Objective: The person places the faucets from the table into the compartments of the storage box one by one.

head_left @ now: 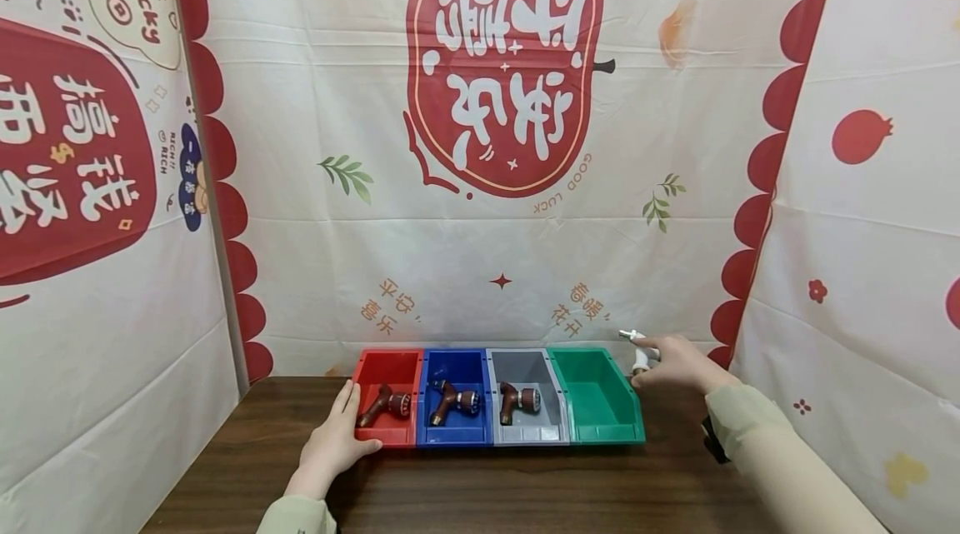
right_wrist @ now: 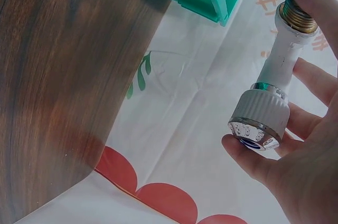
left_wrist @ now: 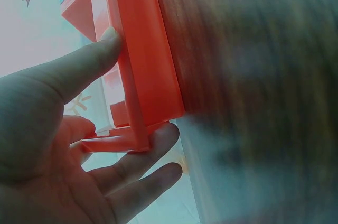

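Four-coloured joined bins stand in a row: red (head_left: 396, 437), blue (head_left: 459, 436), grey (head_left: 531, 434) and green (head_left: 596, 401). My left hand (head_left: 333, 438) grips the red bin's left front corner, thumb (left_wrist: 95, 57) on the front rim and fingers round the side. One brown angle valve (head_left: 397, 404) lies in the red bin, another brown valve (head_left: 465, 401) in the blue, a third brown valve (head_left: 527, 399) in the grey. Nothing lies in the green bin. Beyond its right side my right hand (head_left: 678, 363) holds up a white angle valve (right_wrist: 280, 65) by its brass threaded end and ribbed knob.
The bins stand on a dark wood table (head_left: 480, 488), near its back edge. Printed white cloth (head_left: 300, 267) hangs behind and on both sides, close to the table. A dark band (head_left: 715, 441) is on the right wrist.
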The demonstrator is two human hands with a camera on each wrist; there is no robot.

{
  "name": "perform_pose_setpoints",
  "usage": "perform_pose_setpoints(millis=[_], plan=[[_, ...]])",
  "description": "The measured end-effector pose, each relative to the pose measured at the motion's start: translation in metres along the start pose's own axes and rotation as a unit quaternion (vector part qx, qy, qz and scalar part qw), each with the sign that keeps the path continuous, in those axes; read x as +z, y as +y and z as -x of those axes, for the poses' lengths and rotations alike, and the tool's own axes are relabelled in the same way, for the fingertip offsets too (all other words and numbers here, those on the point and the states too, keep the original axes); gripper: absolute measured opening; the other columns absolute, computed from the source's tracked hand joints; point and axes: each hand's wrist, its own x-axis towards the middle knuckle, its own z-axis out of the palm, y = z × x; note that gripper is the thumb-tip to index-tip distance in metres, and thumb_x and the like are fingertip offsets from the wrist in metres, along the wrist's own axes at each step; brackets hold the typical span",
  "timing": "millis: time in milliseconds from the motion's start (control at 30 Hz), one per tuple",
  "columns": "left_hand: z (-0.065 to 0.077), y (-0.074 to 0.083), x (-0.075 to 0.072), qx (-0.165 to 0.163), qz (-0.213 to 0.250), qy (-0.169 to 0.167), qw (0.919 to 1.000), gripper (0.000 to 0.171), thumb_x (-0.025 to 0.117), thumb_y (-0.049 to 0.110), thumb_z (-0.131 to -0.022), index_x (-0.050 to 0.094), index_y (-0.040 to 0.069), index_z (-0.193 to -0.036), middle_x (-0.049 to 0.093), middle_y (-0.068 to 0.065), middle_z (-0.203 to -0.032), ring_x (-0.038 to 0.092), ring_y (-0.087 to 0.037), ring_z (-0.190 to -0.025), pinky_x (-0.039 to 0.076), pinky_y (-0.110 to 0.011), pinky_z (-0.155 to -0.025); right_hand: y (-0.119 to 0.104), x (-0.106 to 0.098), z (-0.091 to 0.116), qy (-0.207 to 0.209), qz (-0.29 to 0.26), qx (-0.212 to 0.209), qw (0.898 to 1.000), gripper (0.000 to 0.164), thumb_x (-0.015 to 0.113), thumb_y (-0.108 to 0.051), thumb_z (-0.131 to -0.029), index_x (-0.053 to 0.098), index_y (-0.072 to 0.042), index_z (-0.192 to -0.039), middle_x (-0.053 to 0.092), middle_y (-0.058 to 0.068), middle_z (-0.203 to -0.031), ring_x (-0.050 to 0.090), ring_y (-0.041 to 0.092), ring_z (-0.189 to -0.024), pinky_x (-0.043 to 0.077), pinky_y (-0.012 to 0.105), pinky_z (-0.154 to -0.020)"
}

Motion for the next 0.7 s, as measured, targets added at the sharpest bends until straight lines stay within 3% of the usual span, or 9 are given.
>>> perform_pose_setpoints(millis=[300,700], plan=[[0.0001,0.0009,-0.0003,-0.002,0.002,-0.001,1.0,0.102,0.085,0.03,-0.073,0.026,-0.002,-0.151,0.018,-0.017,-0.158,0.054,-0.05,-0.111,0.047,-0.063,-0.08,-0.0042,0.0013,-0.0036,-0.001,0.002,0.0,1.0,0.082,0.087,-0.032,-0.068,0.054,0.004,-0.134,0.059,0.029,-0.117,0.051,0.03,-0.088,0.051,0.042,-0.068],[0.0007,0.0005,-0.0001,-0.009,0.005,-0.002,0.9999,0.102,0.084,0.028,-0.074,0.026,-0.001,-0.151,0.017,-0.016,-0.159,0.053,-0.049,-0.113,0.047,-0.063,-0.082,-0.0069,0.0033,-0.0065,-0.003,0.007,-0.016,1.0,0.079,0.085,-0.029,-0.07,0.054,0.006,-0.133,0.059,0.03,-0.118,0.052,0.03,-0.088,0.051,0.043,-0.068]])
